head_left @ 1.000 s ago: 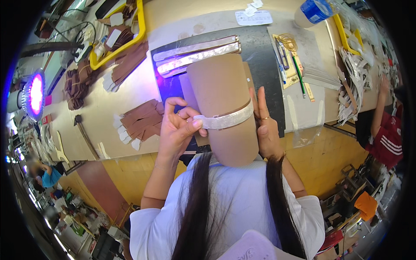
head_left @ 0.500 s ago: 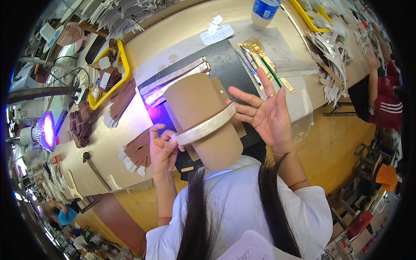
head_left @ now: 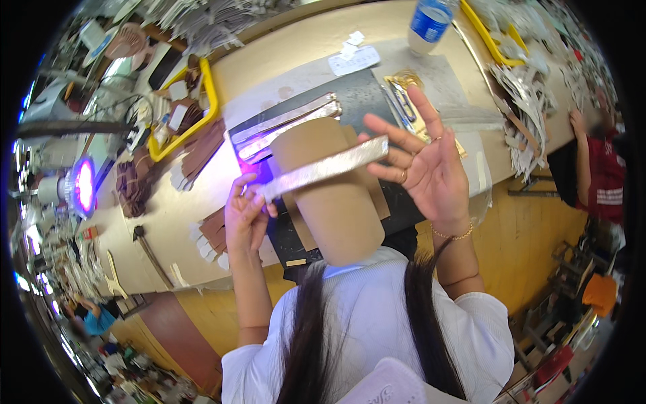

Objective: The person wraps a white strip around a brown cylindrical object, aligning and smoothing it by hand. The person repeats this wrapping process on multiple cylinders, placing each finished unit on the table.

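A flat silvery strip (head_left: 323, 168) stretches across above a rounded brown form (head_left: 346, 219). My left hand (head_left: 246, 214) pinches the strip's left end between thumb and fingers. Fingers spread and palm up, my right hand (head_left: 434, 165) is at the strip's other end, which passes in front of its fingers. Whether they touch it I cannot tell. The brown form stands over a black mat (head_left: 363, 87), with flat brown pieces partly hidden beneath it. More silvery strips (head_left: 289, 128) lie on the mat beyond the form.
Brown strips with pale ends (head_left: 214, 232) lie at the left, near a lit lamp (head_left: 84, 188) and a yellow tray (head_left: 210, 101). Pens and a ruler (head_left: 407, 111) lie behind my right hand. A bottle (head_left: 431, 27) stands at the back. A person in red (head_left: 602, 168) is at right.
The silvery strip, bowed over the brown form before, is now straighter and tilts up to the right. My right hand has risen slightly; my left hand still pinches its end. The view has shifted a little.
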Tool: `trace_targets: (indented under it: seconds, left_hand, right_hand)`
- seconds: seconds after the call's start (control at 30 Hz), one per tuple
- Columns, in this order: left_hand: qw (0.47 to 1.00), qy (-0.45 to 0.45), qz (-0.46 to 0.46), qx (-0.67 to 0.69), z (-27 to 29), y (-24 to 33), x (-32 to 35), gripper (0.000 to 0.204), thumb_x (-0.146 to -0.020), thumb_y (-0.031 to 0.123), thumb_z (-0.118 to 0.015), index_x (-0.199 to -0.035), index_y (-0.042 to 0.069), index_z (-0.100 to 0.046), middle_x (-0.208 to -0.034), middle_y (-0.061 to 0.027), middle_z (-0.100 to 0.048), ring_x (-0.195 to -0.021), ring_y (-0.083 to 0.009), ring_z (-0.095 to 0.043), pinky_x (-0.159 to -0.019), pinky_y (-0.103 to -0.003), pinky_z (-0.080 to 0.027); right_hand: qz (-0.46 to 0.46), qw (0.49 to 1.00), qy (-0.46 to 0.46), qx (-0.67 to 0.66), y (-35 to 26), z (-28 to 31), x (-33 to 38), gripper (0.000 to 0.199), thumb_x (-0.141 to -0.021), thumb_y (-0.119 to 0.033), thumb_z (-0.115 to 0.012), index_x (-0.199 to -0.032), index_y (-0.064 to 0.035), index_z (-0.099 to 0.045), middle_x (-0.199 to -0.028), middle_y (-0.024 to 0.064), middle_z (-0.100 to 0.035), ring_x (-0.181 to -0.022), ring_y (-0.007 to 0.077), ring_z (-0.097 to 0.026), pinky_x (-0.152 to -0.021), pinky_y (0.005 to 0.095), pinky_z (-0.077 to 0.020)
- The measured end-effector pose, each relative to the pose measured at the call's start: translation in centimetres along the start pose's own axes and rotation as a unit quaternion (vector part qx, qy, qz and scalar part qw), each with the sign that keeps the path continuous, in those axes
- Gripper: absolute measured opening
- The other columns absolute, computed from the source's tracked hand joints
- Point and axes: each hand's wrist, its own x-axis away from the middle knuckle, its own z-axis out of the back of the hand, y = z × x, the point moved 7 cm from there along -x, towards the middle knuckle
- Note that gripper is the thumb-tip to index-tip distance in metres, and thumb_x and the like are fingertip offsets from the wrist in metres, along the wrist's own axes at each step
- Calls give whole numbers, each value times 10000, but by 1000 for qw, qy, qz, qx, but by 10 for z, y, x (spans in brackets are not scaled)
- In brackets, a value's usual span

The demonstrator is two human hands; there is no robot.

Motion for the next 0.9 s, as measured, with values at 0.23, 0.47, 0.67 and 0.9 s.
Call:
trace_targets:
  seconds: [0.23,0.47,0.67,0.9]
  left_hand:
    - [987,50,-89,-123,0,66,-65,241,-827,50,-631,-1037,-47,-564,-858,-93,-607,-704,-161,-619,-673,-264,-511]
    - [930,96,-19,-354,43,53,-84,224,-817,112,-670,-999,-11,-626,-780,-36,-613,-552,-69,-544,-497,-191,-441]
    - [775,306,-191,-518,164,114,-65,226,-752,155,-713,-940,33,-680,-767,-48,-595,-601,-131,-533,-577,-274,-459]
    - [608,357,-78,-705,241,132,-46,306,-697,194,-751,-967,70,-680,-829,-156,-592,-830,-289,-573,-759,-371,-465]
  right_hand:
    - [6,996,10,90,18,16,-83,459,-976,-276,-410,-1326,16,-354,-1253,200,-496,-1087,224,-556,-908,334,-487]
    - [12,940,84,331,54,61,-97,385,-956,-256,-480,-1248,-5,-504,-1282,138,-503,-1180,185,-476,-990,301,-388]
    - [109,860,105,487,9,84,-64,314,-943,-202,-505,-1197,-29,-568,-1352,142,-449,-1243,214,-420,-1027,319,-329]
    - [105,771,202,594,-32,137,-22,308,-942,-209,-515,-1175,-17,-577,-1349,110,-450,-1193,186,-460,-958,295,-390]
